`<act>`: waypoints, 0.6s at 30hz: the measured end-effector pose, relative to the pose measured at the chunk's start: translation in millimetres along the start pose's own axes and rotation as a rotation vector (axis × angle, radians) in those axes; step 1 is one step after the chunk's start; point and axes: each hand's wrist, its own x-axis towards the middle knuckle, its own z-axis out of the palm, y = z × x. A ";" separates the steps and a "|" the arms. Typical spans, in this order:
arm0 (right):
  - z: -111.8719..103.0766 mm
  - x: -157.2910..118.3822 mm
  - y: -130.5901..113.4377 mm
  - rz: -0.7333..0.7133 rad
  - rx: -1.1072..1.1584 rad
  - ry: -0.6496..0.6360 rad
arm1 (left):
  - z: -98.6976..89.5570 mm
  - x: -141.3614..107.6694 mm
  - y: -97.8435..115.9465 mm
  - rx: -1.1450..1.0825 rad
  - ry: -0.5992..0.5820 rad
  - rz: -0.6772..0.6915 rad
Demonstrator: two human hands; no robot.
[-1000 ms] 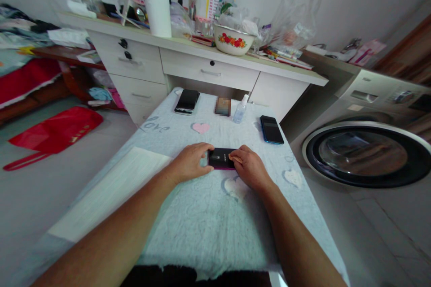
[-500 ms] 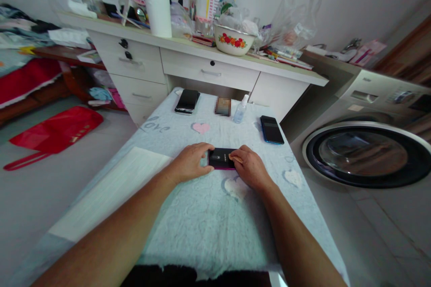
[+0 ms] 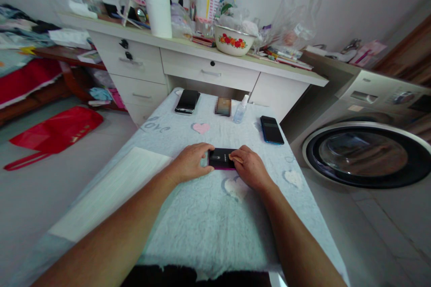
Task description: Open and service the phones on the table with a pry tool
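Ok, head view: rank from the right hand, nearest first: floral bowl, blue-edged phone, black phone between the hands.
1. Black phone: right at the right hand, on its left side.
2. Blue-edged phone: table's right side.
3. Floral bowl: on the desk beyond.

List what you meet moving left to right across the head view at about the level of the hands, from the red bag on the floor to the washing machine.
Red bag → pale strip → left hand → black phone → right hand → washing machine.
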 end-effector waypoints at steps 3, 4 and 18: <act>-0.5 0.3 -0.6 0.005 0.001 -0.009 | -0.1 -0.1 0.1 0.003 -0.001 0.001; -0.6 0.4 -0.7 0.004 0.001 -0.010 | -0.2 0.0 0.1 0.003 -0.001 0.001; 0.2 1.0 -0.1 -0.002 -0.005 -0.005 | 1.3 0.0 0.3 -0.009 0.004 -0.007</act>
